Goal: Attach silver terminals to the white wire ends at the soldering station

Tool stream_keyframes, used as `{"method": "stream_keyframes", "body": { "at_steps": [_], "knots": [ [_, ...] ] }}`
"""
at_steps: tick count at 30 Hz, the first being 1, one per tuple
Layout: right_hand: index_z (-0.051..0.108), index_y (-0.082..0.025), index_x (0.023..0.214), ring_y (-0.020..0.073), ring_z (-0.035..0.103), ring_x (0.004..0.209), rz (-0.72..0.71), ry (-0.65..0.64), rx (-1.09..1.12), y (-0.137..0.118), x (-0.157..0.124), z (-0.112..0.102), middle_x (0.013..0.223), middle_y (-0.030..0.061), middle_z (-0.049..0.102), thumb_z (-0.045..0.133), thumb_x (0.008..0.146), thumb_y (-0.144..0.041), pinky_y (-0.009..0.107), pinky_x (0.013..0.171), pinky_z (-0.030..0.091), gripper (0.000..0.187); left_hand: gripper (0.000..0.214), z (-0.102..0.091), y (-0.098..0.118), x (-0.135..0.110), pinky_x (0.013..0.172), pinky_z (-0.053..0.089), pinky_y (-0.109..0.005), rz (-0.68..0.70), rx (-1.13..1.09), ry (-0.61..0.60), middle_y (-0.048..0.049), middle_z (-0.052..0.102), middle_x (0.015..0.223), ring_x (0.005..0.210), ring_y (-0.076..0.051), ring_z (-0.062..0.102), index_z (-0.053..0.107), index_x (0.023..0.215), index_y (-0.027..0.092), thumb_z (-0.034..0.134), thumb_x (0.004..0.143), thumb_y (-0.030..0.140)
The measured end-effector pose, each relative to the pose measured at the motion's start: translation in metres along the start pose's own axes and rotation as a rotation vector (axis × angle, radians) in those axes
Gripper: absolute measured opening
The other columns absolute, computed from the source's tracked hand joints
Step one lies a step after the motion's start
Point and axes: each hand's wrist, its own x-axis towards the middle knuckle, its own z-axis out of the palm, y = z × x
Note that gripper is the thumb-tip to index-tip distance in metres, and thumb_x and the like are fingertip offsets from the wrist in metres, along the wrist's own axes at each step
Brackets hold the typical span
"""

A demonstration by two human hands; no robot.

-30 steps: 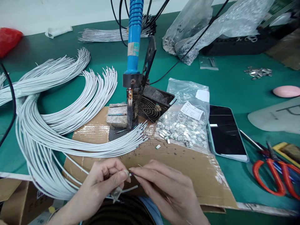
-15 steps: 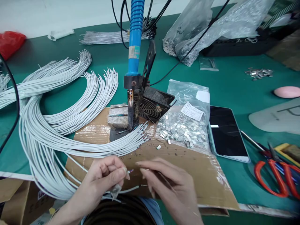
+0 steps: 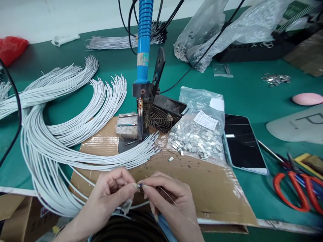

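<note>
My left hand (image 3: 111, 195) pinches the stripped end of a white cable (image 3: 140, 184) near the front edge of the cardboard sheet (image 3: 202, 181). My right hand (image 3: 166, 198) meets it fingertip to fingertip, pinching the same wire end, and a thin strand of solder wire (image 3: 176, 208) runs back across its fingers. Just beyond the hands lies a fanned bundle of white cables (image 3: 75, 148) with stripped tips. A blue-handled soldering iron (image 3: 142, 67) stands upright in its stand behind them. A clear bag of small metal clips (image 3: 196, 134) lies to the right.
A small black fan (image 3: 161, 114) sits behind the iron. A phone (image 3: 242, 141) lies right of the clip bag, with red-handled scissors (image 3: 295, 185) at the far right. Plastic bags (image 3: 217, 30), more cable bundles (image 3: 118, 40) and black cords lie across the green table.
My right hand drew a little away from the left, then came back, and its fingertips now close on the wire end held by the left hand. The left hand stayed put.
</note>
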Motion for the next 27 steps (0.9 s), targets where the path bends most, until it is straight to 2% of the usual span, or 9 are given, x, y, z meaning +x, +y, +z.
{"method": "stream_keyframes", "body": {
  "at_steps": [6, 11, 14, 18, 21, 24, 27],
  "knots": [
    [0.090, -0.026, 0.082, 0.0039, 0.054, 0.047, -0.024, -0.067, -0.029, 0.004, 0.001, -0.008, 0.068, -0.0018, 0.063, 0.086, 0.086, -0.030, 0.015, 0.045, 0.040, 0.007, 0.041, -0.001, 0.001, -0.001, 0.055, 0.028, -0.022, -0.004, 0.023, -0.027, 0.0042, 0.053, 0.064, 0.058, -0.009, 0.034, 0.066, 0.078, 0.016, 0.078, 0.094, 0.052],
    [0.089, -0.026, 0.093, 0.0065, 0.055, 0.050, -0.300, -0.188, -0.221, 0.012, 0.007, -0.023, 0.068, -0.0010, 0.069, 0.080, 0.092, -0.018, 0.017, 0.047, 0.041, 0.013, 0.040, -0.001, 0.003, -0.001, 0.058, 0.030, -0.023, -0.003, 0.078, -0.029, 0.0021, 0.057, 0.066, 0.061, -0.011, 0.039, 0.070, 0.078, 0.015, 0.078, 0.094, 0.052],
    [0.088, -0.026, 0.096, 0.0081, 0.059, 0.054, -0.382, -0.225, -0.316, 0.006, 0.008, -0.028, 0.072, 0.0001, 0.073, 0.077, 0.093, -0.014, 0.018, 0.049, 0.042, 0.017, 0.038, -0.001, 0.003, -0.003, 0.057, 0.029, -0.023, 0.013, 0.152, -0.021, 0.0034, 0.054, 0.065, 0.061, -0.011, 0.036, 0.071, 0.079, 0.016, 0.076, 0.095, 0.049],
    [0.090, -0.026, 0.095, 0.0091, 0.060, 0.055, -0.335, -0.297, -0.382, -0.014, 0.009, -0.029, 0.068, -0.0002, 0.071, 0.076, 0.093, -0.012, 0.019, 0.050, 0.043, 0.020, 0.032, -0.001, 0.002, -0.006, 0.055, 0.027, -0.023, 0.022, 0.198, -0.036, 0.0041, 0.052, 0.067, 0.061, -0.011, 0.033, 0.070, 0.081, 0.016, 0.075, 0.097, 0.044],
    [0.091, -0.026, 0.095, 0.0097, 0.060, 0.057, -0.311, -0.330, -0.422, -0.025, 0.009, -0.029, 0.069, 0.0007, 0.072, 0.076, 0.093, -0.013, 0.020, 0.051, 0.042, 0.020, 0.030, -0.001, 0.002, -0.007, 0.056, 0.028, -0.022, 0.023, 0.185, -0.057, 0.0024, 0.054, 0.071, 0.063, -0.012, 0.037, 0.070, 0.083, 0.016, 0.075, 0.097, 0.042],
    [0.091, -0.026, 0.094, 0.0099, 0.060, 0.057, -0.284, -0.336, -0.412, -0.025, 0.009, -0.028, 0.069, 0.0013, 0.072, 0.077, 0.092, -0.014, 0.020, 0.051, 0.042, 0.018, 0.031, 0.000, 0.002, -0.007, 0.057, 0.029, -0.022, 0.028, 0.176, -0.067, 0.0021, 0.054, 0.072, 0.065, -0.012, 0.038, 0.068, 0.083, 0.017, 0.074, 0.098, 0.044],
    [0.091, -0.026, 0.090, 0.0086, 0.058, 0.051, -0.256, -0.303, -0.312, -0.018, 0.010, -0.026, 0.066, 0.0003, 0.070, 0.079, 0.091, -0.015, 0.019, 0.048, 0.042, 0.016, 0.035, 0.000, 0.002, -0.006, 0.056, 0.028, -0.023, 0.035, 0.172, -0.071, 0.0042, 0.049, 0.069, 0.063, -0.012, 0.035, 0.066, 0.083, 0.017, 0.072, 0.099, 0.048]
  ]
}}
